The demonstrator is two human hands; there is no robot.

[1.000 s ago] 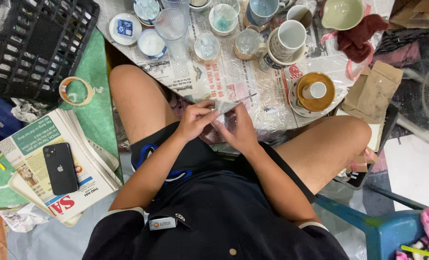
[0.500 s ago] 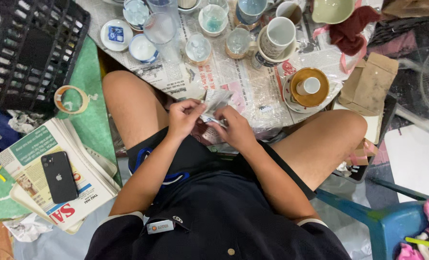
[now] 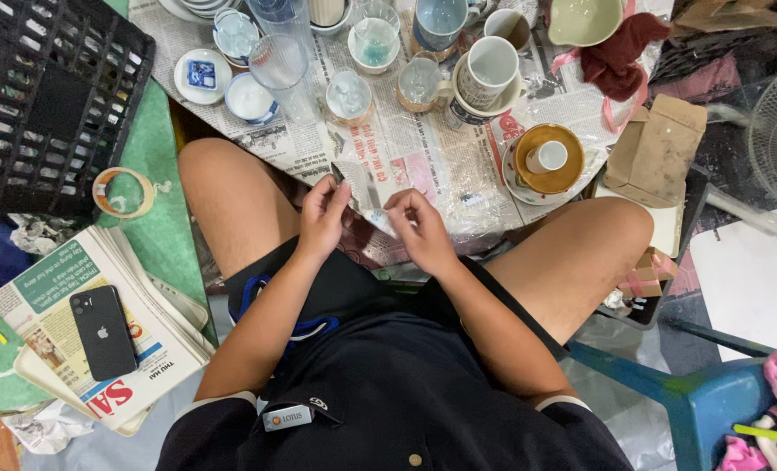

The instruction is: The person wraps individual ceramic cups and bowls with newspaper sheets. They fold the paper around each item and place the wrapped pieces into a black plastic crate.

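Item: small pale wrapped object (image 3: 378, 221), held over the lap between both knees, at the near edge of the newspaper-covered surface (image 3: 406, 148). Compared with half a second earlier, the hands sit slightly lower and closer together, and the object shows less of its length. Left hand (image 3: 321, 215): fingers curled, pinching the object's 10 o'clock end. Right hand (image 3: 421, 228): fingertips pinching its 4 o'clock end. Long axis runs 10 to 4 o'clock; which end leads cannot be told. Adjacent: white mug (image 3: 486, 71) at 1 o'clock; black phone (image 3: 103, 331) on newspapers at 8 o'clock.
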